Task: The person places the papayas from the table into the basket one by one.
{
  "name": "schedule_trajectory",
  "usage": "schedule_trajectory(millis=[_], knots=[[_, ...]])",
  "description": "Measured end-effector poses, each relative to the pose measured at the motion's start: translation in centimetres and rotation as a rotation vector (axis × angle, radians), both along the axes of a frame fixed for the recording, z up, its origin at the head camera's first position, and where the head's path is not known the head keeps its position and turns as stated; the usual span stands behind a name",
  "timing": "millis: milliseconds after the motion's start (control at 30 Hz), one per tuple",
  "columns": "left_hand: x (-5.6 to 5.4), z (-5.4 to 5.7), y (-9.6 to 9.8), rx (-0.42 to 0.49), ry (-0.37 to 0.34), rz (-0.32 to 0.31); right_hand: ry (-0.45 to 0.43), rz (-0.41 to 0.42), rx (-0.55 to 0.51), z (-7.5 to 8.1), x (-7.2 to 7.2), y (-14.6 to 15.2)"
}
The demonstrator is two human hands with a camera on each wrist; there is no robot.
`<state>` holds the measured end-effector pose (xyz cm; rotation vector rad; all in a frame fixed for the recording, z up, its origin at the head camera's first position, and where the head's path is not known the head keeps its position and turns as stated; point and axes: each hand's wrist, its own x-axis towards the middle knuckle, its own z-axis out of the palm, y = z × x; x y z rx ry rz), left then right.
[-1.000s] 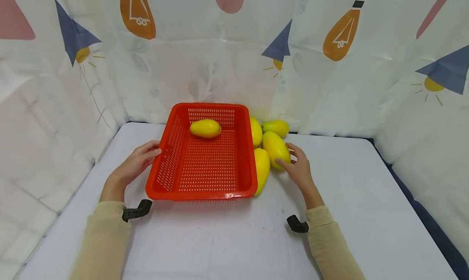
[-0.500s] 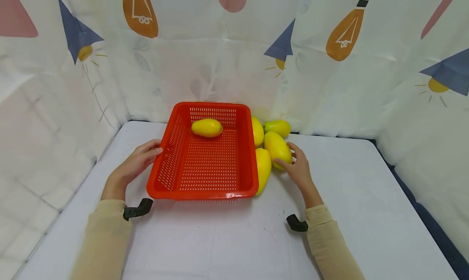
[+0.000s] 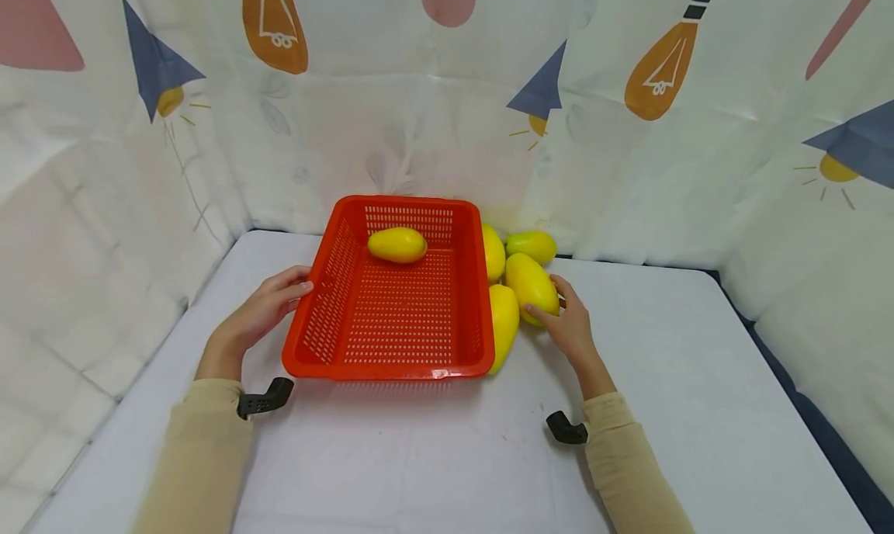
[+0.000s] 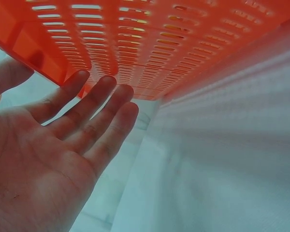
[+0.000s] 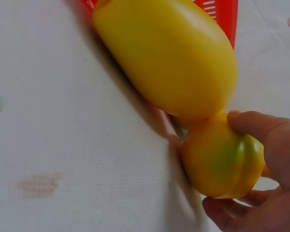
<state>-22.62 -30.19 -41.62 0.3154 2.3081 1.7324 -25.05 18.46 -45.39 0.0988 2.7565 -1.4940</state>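
A red plastic basket point(image 3: 391, 372) with slotted sides stands on the white table, one yellow mango point(image 3: 398, 245) lying in its back part. At its left rim is my left hand point(image 3: 261, 313); the left wrist view shows the fingers point(image 4: 99, 94) fairly straight against the slotted wall. Right of the basket, my right hand point(image 3: 576, 332) holds a mango point(image 3: 532, 287) between thumb and fingers. In the right wrist view, the held mango's greenish end point(image 5: 220, 159) faces the camera. A larger-looking mango point(image 5: 169, 58) lies against it, between it and the basket.
Two more mangoes lie behind the held one: one partly hidden by the basket point(image 3: 493, 253), the other a greenish-yellow fruit point(image 3: 532, 246) near the back edge. A patterned white curtain point(image 3: 447, 130) hangs behind the table point(image 3: 419, 464). Black wrist-worn devices point(image 3: 268, 398) stick out from both sleeves.
The whole view shifts slightly as the head camera moves. Both hands, the basket and the mangoes keep their places relative to one another.
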Motion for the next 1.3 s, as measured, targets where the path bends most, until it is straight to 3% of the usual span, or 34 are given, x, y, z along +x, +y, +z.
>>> schedule_trajectory(millis=[400,1300], knots=[[-0.16,-0.13,0.23,0.057,0.031,-0.023,0.01,-0.05,-0.057,-0.3,0.23,0.02],[-0.14,0.19,0.26,0.009,0.014,-0.006,0.083,-0.091,-0.134,0.3,0.53,-0.23]])
